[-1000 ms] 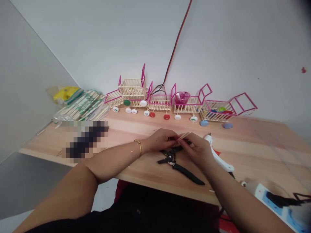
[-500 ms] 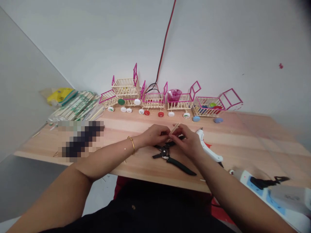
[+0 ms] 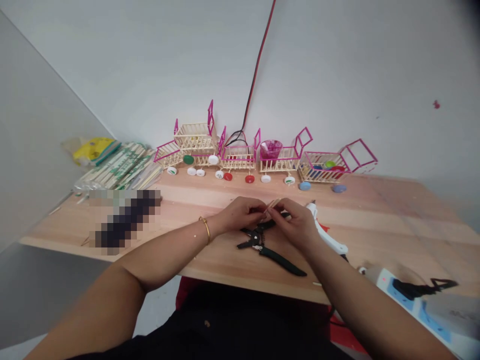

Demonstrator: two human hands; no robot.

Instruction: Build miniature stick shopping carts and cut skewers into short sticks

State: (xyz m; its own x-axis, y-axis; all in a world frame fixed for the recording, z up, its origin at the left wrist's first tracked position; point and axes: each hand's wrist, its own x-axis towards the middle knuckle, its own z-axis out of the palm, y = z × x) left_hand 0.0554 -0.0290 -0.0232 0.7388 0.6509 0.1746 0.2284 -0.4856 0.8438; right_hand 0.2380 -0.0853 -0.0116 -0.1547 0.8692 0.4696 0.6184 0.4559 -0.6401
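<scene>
Between my fingertips are a few short pale wooden sticks [image 3: 275,203], held close together and slanting. My left hand [image 3: 242,212], with a gold bracelet at its wrist, pinches their lower end. My right hand [image 3: 294,217] is closed on them from the other side, thumb against the sticks. Just below both hands lie dark-handled pliers [image 3: 258,241] on the table, their upper handle partly hidden behind my right hand. A white glue gun [image 3: 330,234] lies to the right, partly covered by my right forearm.
Several small stick-built carts [image 3: 238,157] with bottle-cap wheels line the wall. Wrapped stick bundles [image 3: 116,167] and a yellow bag [image 3: 93,150] lie at the left of the wooden table [image 3: 180,200]. A blurred dark object [image 3: 125,220] is at front left, a power strip [image 3: 408,300] at front right.
The view has shifted slightly, so everything sits a little lower and further right. The sticks show less above my fingers, and my hands remain together on them.
</scene>
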